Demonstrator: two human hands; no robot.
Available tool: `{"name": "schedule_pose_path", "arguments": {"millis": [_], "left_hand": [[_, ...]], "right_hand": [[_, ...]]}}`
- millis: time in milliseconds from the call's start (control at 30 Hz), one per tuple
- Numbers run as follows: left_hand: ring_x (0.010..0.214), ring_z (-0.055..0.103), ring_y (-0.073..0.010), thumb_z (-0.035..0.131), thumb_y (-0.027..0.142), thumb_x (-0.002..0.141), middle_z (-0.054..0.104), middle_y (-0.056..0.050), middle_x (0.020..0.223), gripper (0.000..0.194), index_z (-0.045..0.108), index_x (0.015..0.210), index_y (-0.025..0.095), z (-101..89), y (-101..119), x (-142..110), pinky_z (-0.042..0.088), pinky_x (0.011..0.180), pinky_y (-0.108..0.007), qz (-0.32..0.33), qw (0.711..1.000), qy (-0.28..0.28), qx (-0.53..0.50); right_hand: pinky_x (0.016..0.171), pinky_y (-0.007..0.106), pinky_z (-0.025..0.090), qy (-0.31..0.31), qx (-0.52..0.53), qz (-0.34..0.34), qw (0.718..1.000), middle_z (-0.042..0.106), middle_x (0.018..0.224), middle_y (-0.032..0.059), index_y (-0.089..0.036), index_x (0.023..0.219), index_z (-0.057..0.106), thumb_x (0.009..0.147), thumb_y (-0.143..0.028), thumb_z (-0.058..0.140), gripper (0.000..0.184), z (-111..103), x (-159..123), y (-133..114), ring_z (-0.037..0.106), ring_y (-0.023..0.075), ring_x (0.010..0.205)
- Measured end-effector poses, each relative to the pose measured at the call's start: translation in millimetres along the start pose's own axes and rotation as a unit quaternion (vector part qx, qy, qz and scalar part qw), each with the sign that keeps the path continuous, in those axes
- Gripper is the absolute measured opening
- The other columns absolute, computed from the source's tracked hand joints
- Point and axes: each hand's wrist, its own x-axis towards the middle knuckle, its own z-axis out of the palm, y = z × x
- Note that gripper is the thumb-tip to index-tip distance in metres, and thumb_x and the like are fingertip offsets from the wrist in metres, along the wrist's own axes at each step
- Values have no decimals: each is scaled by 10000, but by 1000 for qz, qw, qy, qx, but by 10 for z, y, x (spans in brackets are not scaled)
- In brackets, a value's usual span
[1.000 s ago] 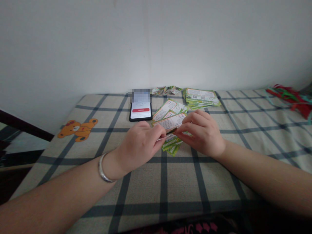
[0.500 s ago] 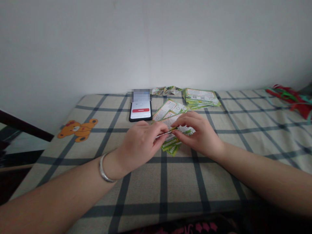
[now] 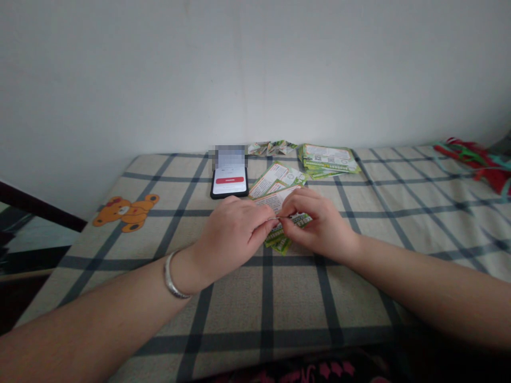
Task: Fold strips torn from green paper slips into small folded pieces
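Observation:
My left hand (image 3: 233, 229) and my right hand (image 3: 321, 223) meet over the middle of the table, fingertips pinched together. Between them runs a thin paper card (image 3: 278, 217), seen almost edge-on, with one end in each hand. Most of it is covered by the fingers. Several loose green-and-white printed cards (image 3: 272, 180) lie fanned out under and behind my hands. My left wrist wears a silver bangle (image 3: 171, 276).
A smartphone (image 3: 229, 187) with a lit screen lies beyond my left hand. Folded pieces of printed paper (image 3: 273, 148) sit against the wall, beside a stack of cards (image 3: 330, 157). A bear cut-out (image 3: 126, 214) is at left, red and green cloth (image 3: 483, 162) far right.
My right hand has moved slightly left, its fingers closing in around its end of the card. The held card now shows as a thinner line. My left hand has barely moved.

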Motion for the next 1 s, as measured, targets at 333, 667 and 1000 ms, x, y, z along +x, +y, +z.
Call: {"name": "schedule_pose_path", "arguments": {"millis": [333,667,1000], "left_hand": [[690,602,-163,540,205,908,668,19,724,145,606,781,184,10,-21,-27,386,669,-301,-1,1000,4,-24],[676,586,-168,517,253,916,650,12,706,173,613,785,194,6,-29,-36,382,649,-294,-76,994,-39,-62],[682,591,-154,548,289,908,655,-1,733,145,625,834,191,12,-31,-40,396,617,-262,-149,986,-34,-59]], "right_hand": [[635,265,380,-26,27,49,998,546,682,-12,-181,668,507,716,-110,579,112,-4,-7,28,497,121,679],[627,261,379,-38,23,74,996,533,669,-19,-180,670,503,692,-92,551,103,-24,-11,70,486,114,664],[608,250,385,-17,22,85,996,517,670,-25,-186,696,509,710,-94,543,99,-34,-41,148,469,106,646]]}}
